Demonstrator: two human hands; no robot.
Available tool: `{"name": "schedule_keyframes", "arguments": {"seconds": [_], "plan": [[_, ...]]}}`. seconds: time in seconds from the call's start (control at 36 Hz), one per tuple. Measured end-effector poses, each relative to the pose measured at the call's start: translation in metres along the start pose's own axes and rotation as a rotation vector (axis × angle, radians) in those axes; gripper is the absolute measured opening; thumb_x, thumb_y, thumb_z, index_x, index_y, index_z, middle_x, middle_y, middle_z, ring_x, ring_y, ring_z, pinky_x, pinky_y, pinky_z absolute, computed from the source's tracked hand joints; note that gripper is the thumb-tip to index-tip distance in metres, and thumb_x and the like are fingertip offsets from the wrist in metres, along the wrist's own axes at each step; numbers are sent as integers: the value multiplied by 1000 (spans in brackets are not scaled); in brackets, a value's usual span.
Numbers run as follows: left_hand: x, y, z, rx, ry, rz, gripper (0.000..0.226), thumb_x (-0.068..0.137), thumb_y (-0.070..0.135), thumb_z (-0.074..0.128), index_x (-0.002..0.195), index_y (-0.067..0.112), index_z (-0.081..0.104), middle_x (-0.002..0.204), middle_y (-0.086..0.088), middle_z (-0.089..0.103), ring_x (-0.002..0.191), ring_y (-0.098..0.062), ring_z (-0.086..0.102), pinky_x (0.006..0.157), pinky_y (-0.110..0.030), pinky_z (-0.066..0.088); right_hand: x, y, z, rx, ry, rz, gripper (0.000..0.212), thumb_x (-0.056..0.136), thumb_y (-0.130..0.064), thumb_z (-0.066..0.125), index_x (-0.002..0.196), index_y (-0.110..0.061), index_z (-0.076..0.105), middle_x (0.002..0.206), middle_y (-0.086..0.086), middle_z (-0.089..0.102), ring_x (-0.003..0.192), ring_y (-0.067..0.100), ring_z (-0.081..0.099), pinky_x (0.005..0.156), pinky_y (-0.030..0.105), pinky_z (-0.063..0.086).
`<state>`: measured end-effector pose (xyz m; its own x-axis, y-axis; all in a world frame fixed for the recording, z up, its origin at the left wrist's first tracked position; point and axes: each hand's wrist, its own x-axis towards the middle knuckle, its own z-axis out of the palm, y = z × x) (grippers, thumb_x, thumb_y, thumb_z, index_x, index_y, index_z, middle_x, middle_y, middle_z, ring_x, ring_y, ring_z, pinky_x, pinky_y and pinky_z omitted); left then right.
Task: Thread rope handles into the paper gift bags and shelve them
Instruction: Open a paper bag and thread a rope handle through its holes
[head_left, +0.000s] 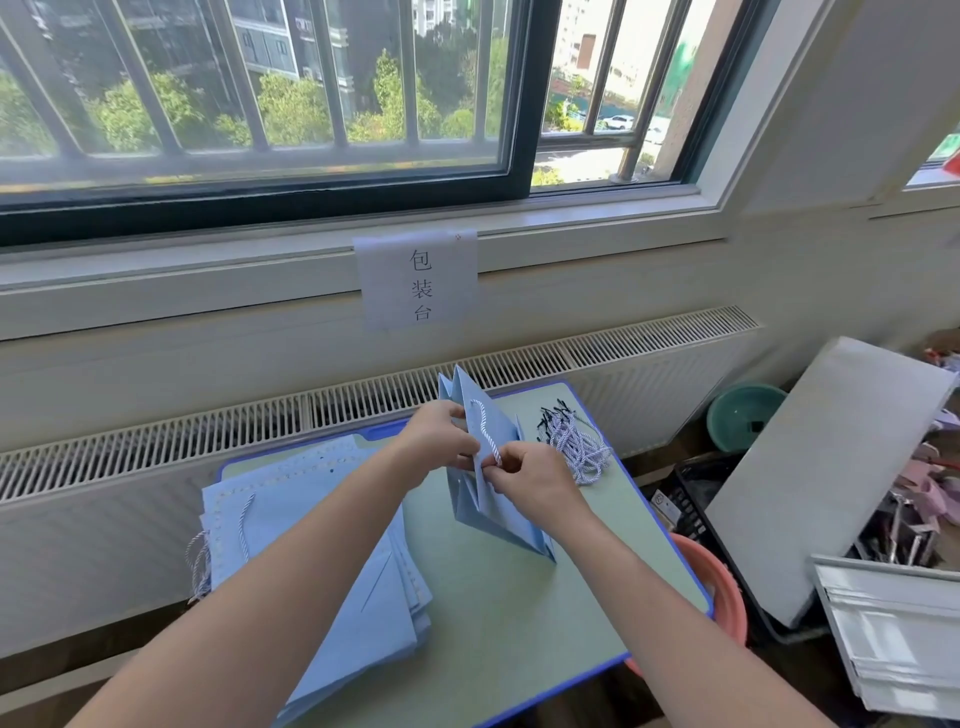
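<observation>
Both forearms reach in from the near edge of the small desk (519, 613), bare, converging over its middle.

Left hand (439, 436): raised, wrist bent slightly down, fingers curled onto the upper edge of a light blue paper gift bag (493, 499), pinching the paper near the top. The bag is held partly upright, mouth tilted toward the far edge of the desk, bottom fold resting on the green desktop right of centre. Gusset folds show along its left side.

Right hand (530, 478): lower and nearer, knuckles up, thumb and forefinger closed narrowly on the lower end of a blue-and-white twisted rope handle (485, 431), against the bag's facing panel. The rope arcs up the panel toward the left hand's fingers. Whether its ends pass through holes, I cannot tell.

A loose bundle of rope handles (576, 441) with dark tips lies near the far right corner of the desk, just beside the bag, apart from both hands.

A stack of flat blue bags (322, 545) covers the left half of the desk, overhanging its left and near edges; rope loops hang from the topmost ones at the left edge.

A paper sign (418, 280) is taped under the windowsill beyond the far edge. A pink basin (727, 597) sits below the desk's right edge.
</observation>
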<state>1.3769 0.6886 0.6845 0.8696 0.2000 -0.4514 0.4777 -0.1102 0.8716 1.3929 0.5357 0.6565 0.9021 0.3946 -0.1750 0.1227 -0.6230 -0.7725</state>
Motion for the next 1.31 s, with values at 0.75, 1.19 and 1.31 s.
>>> {"name": "schedule_keyframes", "arguments": {"seconds": [0.75, 1.19, 1.31], "plan": [[1, 15, 19, 716, -38, 113, 14, 84, 9, 50, 70, 7, 54, 70, -10, 45, 64, -22, 39, 55, -28, 28, -6, -11, -41, 119, 71, 153, 38, 74, -24, 63, 105, -2, 68, 66, -7, 63, 64, 14, 61, 80, 49, 58], [4, 23, -3, 1074, -104, 633, 42, 93, 0, 39, 123, 15, 64, 128, 1, 59, 123, -16, 48, 102, -33, 40, 5, -16, -86, -145, 97, 9, 25, 91, -12, 51, 101, -16, 74, 91, -2, 70, 81, 12, 59, 66, 20, 42], [6, 30, -8, 1169, -34, 731, 28, 100, 16, 44, 114, 18, 68, 111, 3, 66, 107, -19, 58, 82, -30, 45, 14, -16, -98, -30, 118, 28, 21, 90, -11, 55, 89, -16, 75, 88, -3, 72, 83, 12, 62, 67, 19, 45]]}}
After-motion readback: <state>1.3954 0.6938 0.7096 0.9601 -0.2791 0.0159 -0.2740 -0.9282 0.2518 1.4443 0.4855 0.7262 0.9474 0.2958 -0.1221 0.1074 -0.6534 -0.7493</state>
